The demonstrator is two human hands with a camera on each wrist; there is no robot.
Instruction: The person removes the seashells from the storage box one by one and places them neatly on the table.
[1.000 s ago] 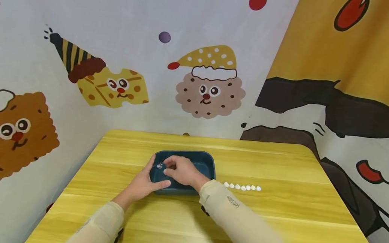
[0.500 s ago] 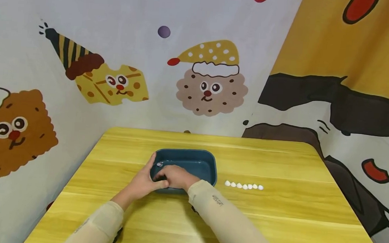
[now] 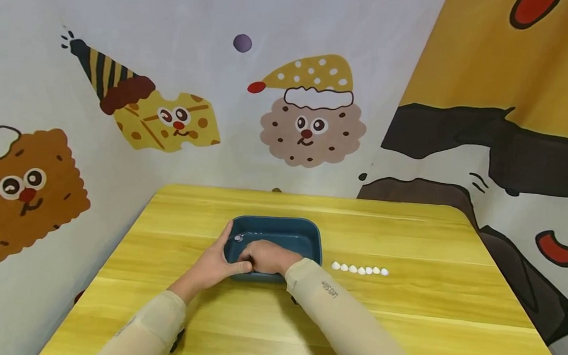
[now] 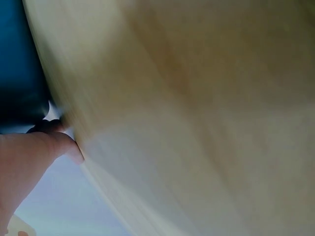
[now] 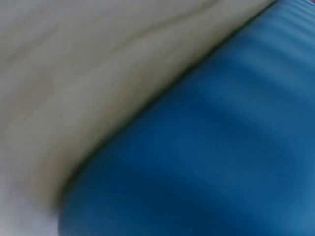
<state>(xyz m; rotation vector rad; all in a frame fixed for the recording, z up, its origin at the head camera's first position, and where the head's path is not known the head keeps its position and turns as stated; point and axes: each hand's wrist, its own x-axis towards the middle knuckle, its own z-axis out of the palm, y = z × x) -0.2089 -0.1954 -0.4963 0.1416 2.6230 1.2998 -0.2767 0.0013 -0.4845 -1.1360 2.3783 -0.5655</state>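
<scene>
A dark blue rectangular tray (image 3: 280,225) stands on the wooden table. My left hand (image 3: 211,266) grips its left front corner, thumb over the front rim and fingers along the left side. In the left wrist view that hand (image 4: 29,160) lies against the table beside the tray's outer wall (image 4: 17,64). My right hand (image 3: 268,256) reaches down into the tray, fingers bent towards the front left corner; its fingertips are hidden, and I cannot tell whether they hold anything. A small shiny, pale piece (image 3: 238,238) lies in the tray's left part. The right wrist view shows blurred blue tray (image 5: 197,157).
Several small white, shell-like pieces (image 3: 361,270) lie in a row on the table (image 3: 404,301), to the right of the tray. Behind the table hangs a cloth backdrop (image 3: 215,172) printed with cartoon biscuits and cheese.
My right hand has dropped from above the pale piece to the tray's front left area, its fingers going out of sight. My left hand keeps its hold on the corner. The head view has shifted slightly.
</scene>
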